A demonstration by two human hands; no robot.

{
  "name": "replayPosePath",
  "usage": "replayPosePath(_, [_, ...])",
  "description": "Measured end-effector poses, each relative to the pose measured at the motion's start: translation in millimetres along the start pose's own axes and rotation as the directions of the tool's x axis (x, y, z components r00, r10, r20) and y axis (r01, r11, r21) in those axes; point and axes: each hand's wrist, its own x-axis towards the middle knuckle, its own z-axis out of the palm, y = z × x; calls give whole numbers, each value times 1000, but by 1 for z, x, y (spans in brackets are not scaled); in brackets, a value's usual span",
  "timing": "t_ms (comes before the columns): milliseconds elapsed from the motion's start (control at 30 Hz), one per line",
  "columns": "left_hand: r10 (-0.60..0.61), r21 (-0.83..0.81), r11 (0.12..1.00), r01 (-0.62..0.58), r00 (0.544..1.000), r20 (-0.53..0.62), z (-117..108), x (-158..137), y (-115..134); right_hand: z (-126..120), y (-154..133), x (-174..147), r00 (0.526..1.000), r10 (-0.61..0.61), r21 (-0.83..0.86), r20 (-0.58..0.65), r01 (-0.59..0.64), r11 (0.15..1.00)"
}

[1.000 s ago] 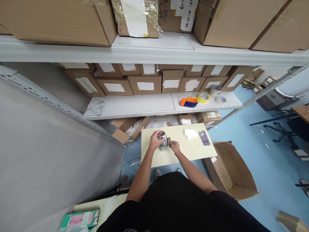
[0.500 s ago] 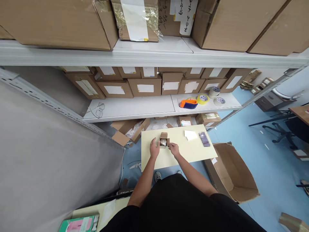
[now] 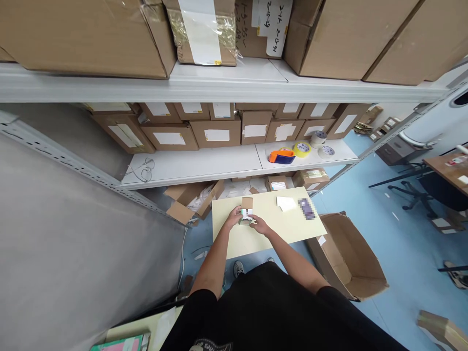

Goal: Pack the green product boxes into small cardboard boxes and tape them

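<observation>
A small cardboard box (image 3: 246,220) stands on the pale yellow tabletop (image 3: 268,234), its brown lid flap (image 3: 247,202) raised at the back. White and printed surfaces show across its top, so the inside is mostly hidden. My left hand (image 3: 233,218) grips the box's left side with fingers curled against it. From the right, my right hand (image 3: 259,225) holds the other side, its index finger reaching over the top edge. On the right half of the table lie a white folded paper (image 3: 286,204) and a blurred-out purple item (image 3: 306,208).
Behind the table is a shelf rack (image 3: 204,160) with labelled cartons, an orange and blue tape dispenser (image 3: 281,156) and tape rolls (image 3: 302,149). A large open carton (image 3: 351,258) stands right of the table, another open carton (image 3: 193,197) to its left.
The round silvery thing seen inside the small box is now covered by its white inner flaps. My right hand has moved in from the side flap to the box's top edge.
</observation>
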Motion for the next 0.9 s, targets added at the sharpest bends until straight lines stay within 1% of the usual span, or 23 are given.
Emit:
replayPosePath(67, [9,-3,1000,-9,1000,-4,1,0,1,-1,0,-5,999,-18,87,-49,22,996])
replayPosePath(133, [21,0,1000,-21,1000,8,1,-3,1,0,0,-9,991,-25,157,-133,46,987])
replayPosePath(233, [49,40,998,-51,998,29,-2,-10,-1,2,-3,-13,976,-5,199,-217,49,979])
replayPosePath(333, [60,92,994,-62,998,17,-5,-14,-4,5,-7,-12,972,25,187,-236,20,982])
replayPosePath(467, [33,111,993,-33,999,3,-5,-16,-6,11,-11,-6,960,68,132,-271,-33,991])
replayPosePath(667, [44,47,998,-47,998,46,-1,-18,-9,15,-11,3,933,90,41,-348,-80,996])
replayPosePath(767, [40,57,997,-42,998,40,-1,-17,-12,15,-12,4,930,88,36,-357,-81,996])
replayPosePath(900, [35,81,996,-36,999,14,-1,-14,-13,15,-15,3,929,106,70,-354,-87,994])
